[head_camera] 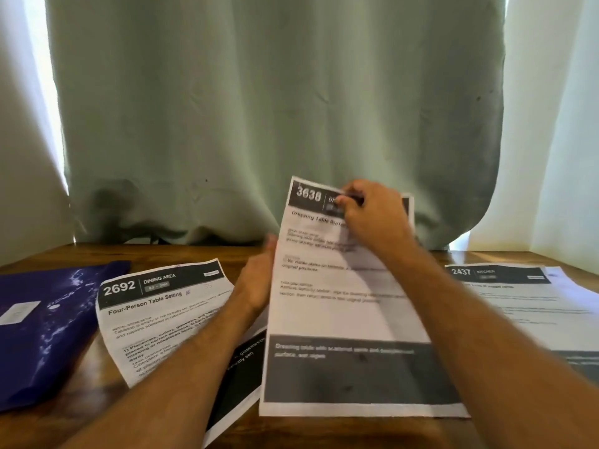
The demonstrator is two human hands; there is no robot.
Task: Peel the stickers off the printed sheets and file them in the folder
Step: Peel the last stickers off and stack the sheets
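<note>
1. Now the sheet 3638 (340, 286) is lifted, tilted up from the wooden table (505, 257), its bottom edge near the table. The right hand (372, 215) works at its dark header, fingertips pressed together as if pinching a sticker; the sticker itself is too blurred to see.
2. The left hand (259, 277) supports the left edge of this sheet; whether its fingers curl behind I cannot tell.
3. Sheet 2692 (162, 312) lies flat at the left, sheet 2437 (518, 299) at the right, both not filed.
4. The blue folder (48, 325) lies closed at far left, so I judge that most of the work remains.
</note>
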